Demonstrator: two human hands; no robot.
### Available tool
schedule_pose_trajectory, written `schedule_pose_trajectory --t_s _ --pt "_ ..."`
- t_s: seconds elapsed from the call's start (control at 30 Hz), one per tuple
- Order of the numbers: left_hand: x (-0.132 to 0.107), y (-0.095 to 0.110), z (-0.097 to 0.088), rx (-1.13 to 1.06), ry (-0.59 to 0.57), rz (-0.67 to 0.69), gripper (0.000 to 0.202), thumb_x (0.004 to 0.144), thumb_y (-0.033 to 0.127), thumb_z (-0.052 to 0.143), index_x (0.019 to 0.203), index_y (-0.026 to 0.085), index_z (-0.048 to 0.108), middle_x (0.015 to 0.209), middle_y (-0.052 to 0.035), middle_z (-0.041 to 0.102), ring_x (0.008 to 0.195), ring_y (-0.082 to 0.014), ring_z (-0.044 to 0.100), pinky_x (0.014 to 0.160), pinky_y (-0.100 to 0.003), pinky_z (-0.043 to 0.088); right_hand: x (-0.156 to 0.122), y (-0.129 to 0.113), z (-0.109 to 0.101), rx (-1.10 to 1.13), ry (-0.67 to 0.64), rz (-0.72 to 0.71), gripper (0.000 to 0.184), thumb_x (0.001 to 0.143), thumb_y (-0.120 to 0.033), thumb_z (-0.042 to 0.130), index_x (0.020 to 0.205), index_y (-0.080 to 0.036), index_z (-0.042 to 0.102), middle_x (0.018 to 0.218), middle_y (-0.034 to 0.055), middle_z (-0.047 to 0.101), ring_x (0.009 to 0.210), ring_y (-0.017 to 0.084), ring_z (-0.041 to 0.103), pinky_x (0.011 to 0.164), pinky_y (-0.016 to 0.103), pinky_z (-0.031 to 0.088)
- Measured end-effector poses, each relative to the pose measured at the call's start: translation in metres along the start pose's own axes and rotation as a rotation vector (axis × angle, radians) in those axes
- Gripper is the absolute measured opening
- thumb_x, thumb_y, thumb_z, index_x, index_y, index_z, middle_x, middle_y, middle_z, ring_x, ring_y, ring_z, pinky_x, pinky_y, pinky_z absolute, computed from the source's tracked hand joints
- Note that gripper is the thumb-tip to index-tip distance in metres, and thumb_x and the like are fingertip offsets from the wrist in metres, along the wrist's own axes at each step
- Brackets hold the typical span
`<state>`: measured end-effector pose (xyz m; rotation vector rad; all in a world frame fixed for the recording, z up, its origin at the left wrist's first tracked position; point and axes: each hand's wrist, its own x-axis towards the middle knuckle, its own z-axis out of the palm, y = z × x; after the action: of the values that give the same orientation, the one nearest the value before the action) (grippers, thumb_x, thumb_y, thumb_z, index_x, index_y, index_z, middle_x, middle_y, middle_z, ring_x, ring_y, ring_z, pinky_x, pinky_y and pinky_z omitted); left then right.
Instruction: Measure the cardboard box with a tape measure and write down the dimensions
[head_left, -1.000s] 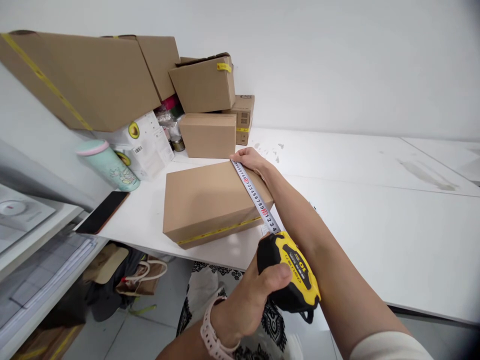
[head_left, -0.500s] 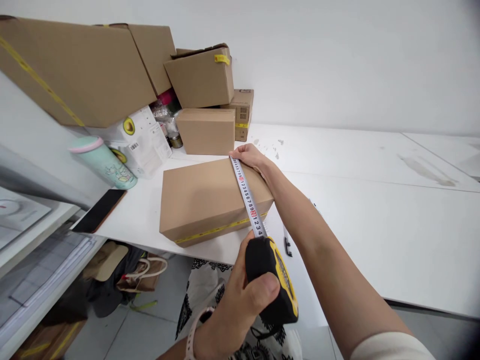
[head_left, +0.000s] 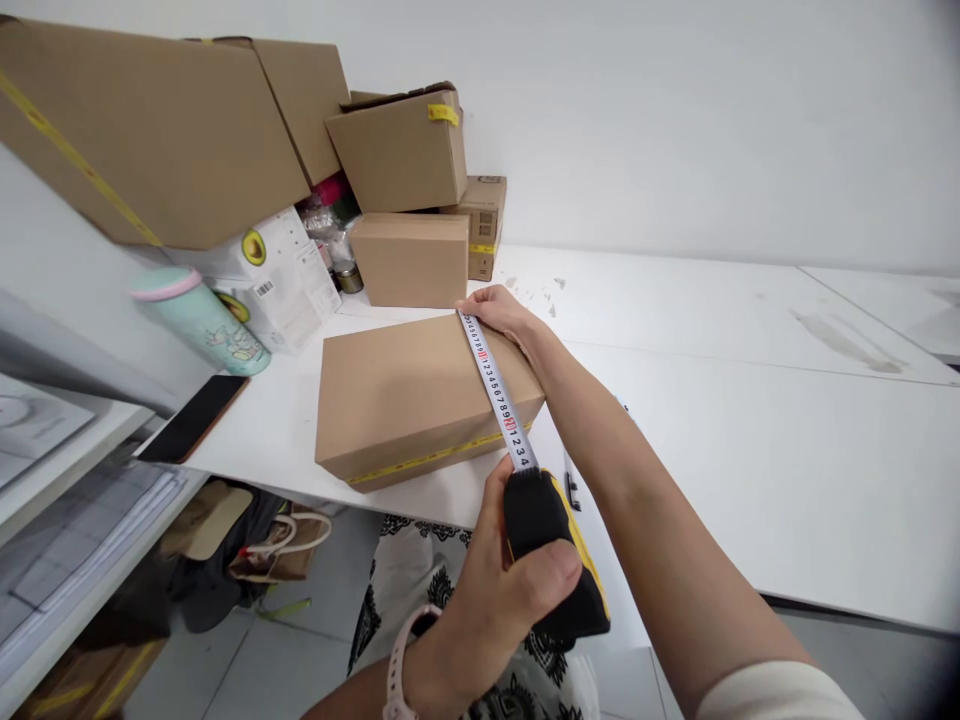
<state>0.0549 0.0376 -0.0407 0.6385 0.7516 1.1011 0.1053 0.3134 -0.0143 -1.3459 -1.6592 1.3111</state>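
A brown cardboard box [head_left: 397, 385] with yellow tape along its near side lies on the table in front of me. My left hand [head_left: 491, 615] is wrapped around the black and yellow case of a tape measure [head_left: 538, 520], held off the near edge of the box. The numbered metal blade [head_left: 496, 392] runs out across the box top, near its right end. At the far edge of the box, my right hand [head_left: 501, 308] is closed on the blade's tip, which its fingers partly hide.
Stacked cardboard boxes [head_left: 409, 262] stand at the back left, beside white packages with avocado pictures [head_left: 289, 285]. A mint tumbler [head_left: 214, 320] and a dark phone [head_left: 196, 418] are on the left. A small black object [head_left: 573, 490] lies near my right forearm.
My left hand and the tape case have shifted slightly right, and the case has turned so less of its yellow face shows. My right hand keeps its place at the box's far edge.
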Motion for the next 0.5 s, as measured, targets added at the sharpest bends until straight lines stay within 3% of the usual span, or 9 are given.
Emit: schedule_pose_trajectory --t_s 0.2,0.37,0.5 --pt "-0.001 -0.002 -0.001 -0.018 0.014 0.011 0.066 0.074 0.055 0.086 0.122 0.023 0.055 0.088 0.0000 0.050 0.076 -0.0148 0.049 0.071 -0.030 0.047 0.002 0.002 -0.001 0.012 0.008 -0.020 0.035 0.090 -0.022 0.069 0.061 -0.020 0.051 0.054 -0.0018 0.050 0.054 0.011 0.043 0.059 0.027 0.043" --pt "0.002 -0.005 -0.006 -0.027 0.023 0.049 0.074 0.074 0.053 0.086 0.134 0.023 0.055 0.094 -0.0019 0.056 0.083 -0.0171 0.054 0.076 -0.031 0.048 0.008 0.008 0.000 0.007 0.008 -0.045 0.032 0.089 -0.022 0.069 0.062 -0.020 0.051 0.055 -0.0024 0.050 0.057 0.012 0.046 0.062 0.026 0.044" --pt "-0.008 -0.013 -0.023 -0.004 0.025 0.065 0.092 0.070 0.050 0.090 0.148 0.025 0.048 0.101 -0.0055 0.062 0.084 -0.0200 0.060 0.078 -0.035 0.052 0.017 0.016 -0.008 0.154 0.080 -0.227 0.031 0.093 -0.044 0.068 0.075 -0.020 0.059 0.071 -0.0011 0.063 0.072 0.013 0.058 0.072 0.024 0.048"
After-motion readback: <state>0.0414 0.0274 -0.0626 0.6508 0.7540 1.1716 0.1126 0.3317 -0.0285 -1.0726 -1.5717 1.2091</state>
